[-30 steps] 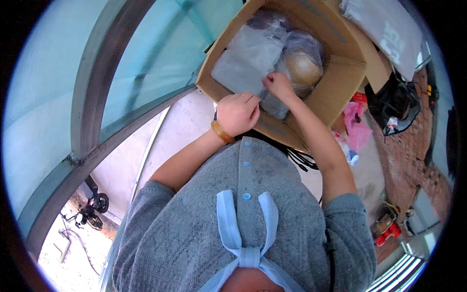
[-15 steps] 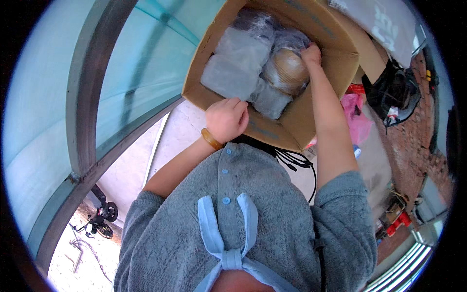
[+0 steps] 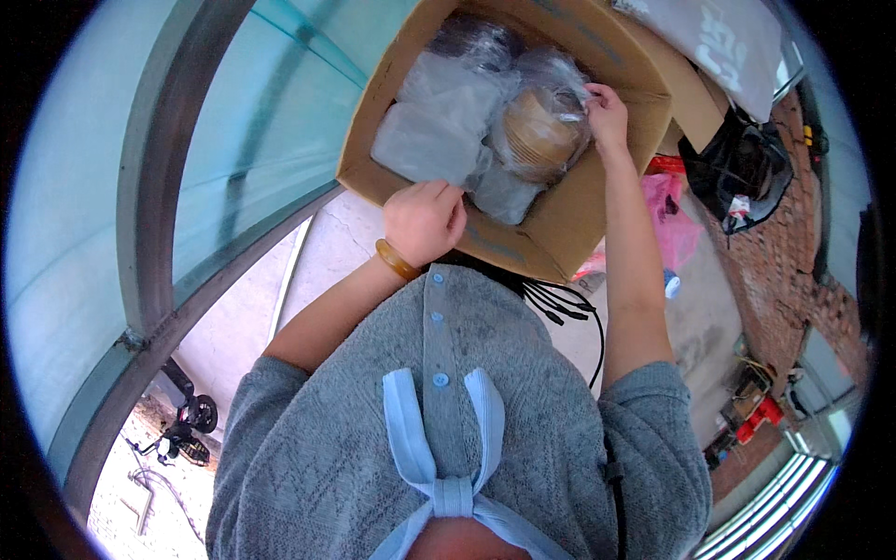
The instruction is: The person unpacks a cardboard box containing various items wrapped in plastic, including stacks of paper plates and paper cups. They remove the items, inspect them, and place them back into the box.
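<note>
Tan ribbed stack (image 3: pixel 539 135), contained in open carton (image 3: pixel 581 229), positioned just left of nearer right hand (image 3: pixel 609 119), by which its clear wrap (image 3: pixel 553 67) is pinched; left hand (image 3: pixel 423 222) curled at carton's near side, hold indiscernible

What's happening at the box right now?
A person in a grey top is working at an open cardboard box. The right hand reaches inside, at the clear plastic around a tan, ribbed bundle; how firmly it grips is unclear. The left hand is at the box's near edge, its grip hidden. Cloudy plastic packs lie left of the bundle, inside the box.
</note>
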Demonstrator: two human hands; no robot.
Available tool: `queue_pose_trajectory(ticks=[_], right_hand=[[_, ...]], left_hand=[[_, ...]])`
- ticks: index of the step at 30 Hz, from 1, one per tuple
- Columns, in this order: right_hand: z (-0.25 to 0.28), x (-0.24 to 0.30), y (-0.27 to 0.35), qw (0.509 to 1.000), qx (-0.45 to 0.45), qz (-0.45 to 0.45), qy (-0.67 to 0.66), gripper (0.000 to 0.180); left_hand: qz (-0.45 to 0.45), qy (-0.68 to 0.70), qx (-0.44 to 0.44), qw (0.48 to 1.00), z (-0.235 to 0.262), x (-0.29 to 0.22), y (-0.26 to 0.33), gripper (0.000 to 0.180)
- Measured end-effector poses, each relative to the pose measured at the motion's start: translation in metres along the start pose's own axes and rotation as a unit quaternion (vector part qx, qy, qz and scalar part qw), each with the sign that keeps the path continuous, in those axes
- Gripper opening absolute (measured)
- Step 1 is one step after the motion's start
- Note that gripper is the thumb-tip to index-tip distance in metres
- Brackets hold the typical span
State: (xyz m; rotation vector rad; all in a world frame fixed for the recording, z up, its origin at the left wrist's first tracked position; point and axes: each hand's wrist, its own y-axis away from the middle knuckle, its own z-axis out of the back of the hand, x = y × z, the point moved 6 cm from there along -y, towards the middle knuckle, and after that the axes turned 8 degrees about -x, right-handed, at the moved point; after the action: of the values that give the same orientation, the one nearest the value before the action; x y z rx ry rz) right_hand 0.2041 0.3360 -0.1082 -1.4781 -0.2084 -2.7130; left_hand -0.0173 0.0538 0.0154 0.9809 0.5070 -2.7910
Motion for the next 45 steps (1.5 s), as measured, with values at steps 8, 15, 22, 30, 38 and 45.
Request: queue_pose_trajectory(ticks=[8,15,22,30,38,45], right_hand=[[-0.003,0.012,0.007,0.984,-0.03,0.122,0.127,0.024],[-0.035,-0.006,0.033,0.928,0.09,0.171,0.317,0.035],[-0.012,0.033,0.018,0.949,0.017,0.089,0.303,0.023],[0.035,0.059,0.036,0.996,0.015,-0.017,-0.084,0.017],[0.112,0.155,0.061,0.915,0.033,0.058,-0.398,0.016],[0.235,0.243,0.098,0.862,0.019,0.168,-0.478,0.023]], left_hand=[[0.121,0.011,0.202,0.972,-0.012,0.007,-0.002,0.032],[0.066,0.062,0.367,0.926,-0.084,0.004,-0.021,0.052],[0.068,-0.008,0.426,0.902,-0.195,0.004,-0.041,0.067],[0.1,-0.065,0.401,0.908,-0.237,0.039,-0.025,0.031],[0.007,0.015,0.249,0.968,-0.088,-0.046,-0.087,0.021],[-0.098,0.287,0.104,0.947,0.031,-0.15,-0.153,0.014]])
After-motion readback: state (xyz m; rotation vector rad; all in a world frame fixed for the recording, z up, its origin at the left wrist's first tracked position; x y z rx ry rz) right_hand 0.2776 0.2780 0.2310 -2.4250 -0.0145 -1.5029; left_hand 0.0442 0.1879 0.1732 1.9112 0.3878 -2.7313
